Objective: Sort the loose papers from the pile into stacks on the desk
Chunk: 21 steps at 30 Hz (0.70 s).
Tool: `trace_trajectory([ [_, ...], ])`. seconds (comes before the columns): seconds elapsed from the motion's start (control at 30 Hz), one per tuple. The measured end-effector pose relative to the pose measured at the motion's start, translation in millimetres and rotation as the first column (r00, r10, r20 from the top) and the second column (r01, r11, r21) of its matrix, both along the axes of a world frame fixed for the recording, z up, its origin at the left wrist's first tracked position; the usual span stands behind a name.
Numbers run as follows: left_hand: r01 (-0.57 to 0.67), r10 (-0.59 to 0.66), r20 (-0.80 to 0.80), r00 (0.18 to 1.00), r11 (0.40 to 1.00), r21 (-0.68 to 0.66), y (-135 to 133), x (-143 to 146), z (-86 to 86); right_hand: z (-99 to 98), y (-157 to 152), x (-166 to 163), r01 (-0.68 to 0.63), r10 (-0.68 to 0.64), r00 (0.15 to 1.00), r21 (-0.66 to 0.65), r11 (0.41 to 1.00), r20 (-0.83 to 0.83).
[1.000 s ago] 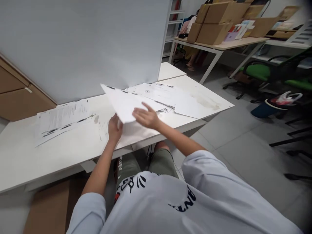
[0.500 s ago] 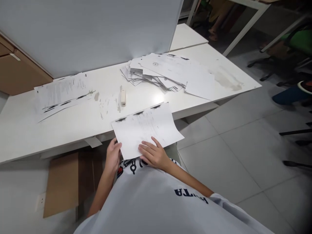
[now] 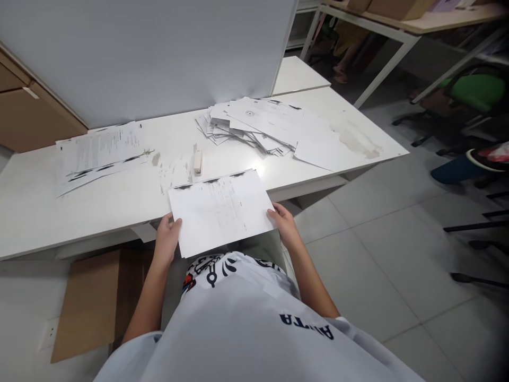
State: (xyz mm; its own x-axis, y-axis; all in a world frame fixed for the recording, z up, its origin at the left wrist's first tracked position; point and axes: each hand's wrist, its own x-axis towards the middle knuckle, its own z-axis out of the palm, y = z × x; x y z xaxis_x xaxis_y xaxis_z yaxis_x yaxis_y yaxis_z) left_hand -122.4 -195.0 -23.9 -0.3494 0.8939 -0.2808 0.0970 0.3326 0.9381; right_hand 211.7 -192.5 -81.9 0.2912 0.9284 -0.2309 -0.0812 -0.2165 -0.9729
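Note:
Printed paper sheets (image 3: 220,215) with dark smudges along the far edge are held between my two hands, over my lap and the desk's front edge. My left hand (image 3: 167,236) pinches their left edge, thumb on top. At the right edge, my right hand (image 3: 283,220) grips them the same way. How many sheets there are I cannot tell. Just beyond them on the desk lies a small cream-coloured stapler-like block (image 3: 198,162). A messy paper pile (image 3: 254,124) is further back, and a few more printed sheets (image 3: 101,154) rest on the left.
The white desk (image 3: 119,207) has brownish stains and backs onto a grey partition (image 3: 151,53). Brown cardboard (image 3: 85,302) stands beneath it at the left. Right of the desk are a blue bin (image 3: 453,168), a green chair (image 3: 479,90) and another person's foot (image 3: 340,74).
My right hand has moved from lying on top of the sheets to gripping their right edge. The sheets now lie flatter, and the view has shifted slightly.

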Motion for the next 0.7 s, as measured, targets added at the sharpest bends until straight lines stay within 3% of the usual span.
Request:
trace_trajectory([
  [0.27,0.088,-0.090,-0.074,0.993,0.996,-0.021,12,2,8.0,16.6,-7,-2,-0.021,0.023,0.994,0.027,0.999,-0.104],
  [0.5,0.115,-0.119,-0.337,0.934,0.993,-0.033,46,-13,11.4,19.4,6,-7,-0.124,0.127,0.990,0.068,0.990,-0.055],
  [0.6,0.164,-0.159,-0.456,0.876,0.986,-0.029,57,-15,14.4,17.1,11,-14,-0.113,0.124,0.988,0.115,0.987,-0.093],
  [0.7,0.153,-0.150,-0.476,0.866,0.988,-0.033,58,-13,19.0,15.3,12,-19,-0.079,0.102,0.981,0.139,0.987,-0.164],
])
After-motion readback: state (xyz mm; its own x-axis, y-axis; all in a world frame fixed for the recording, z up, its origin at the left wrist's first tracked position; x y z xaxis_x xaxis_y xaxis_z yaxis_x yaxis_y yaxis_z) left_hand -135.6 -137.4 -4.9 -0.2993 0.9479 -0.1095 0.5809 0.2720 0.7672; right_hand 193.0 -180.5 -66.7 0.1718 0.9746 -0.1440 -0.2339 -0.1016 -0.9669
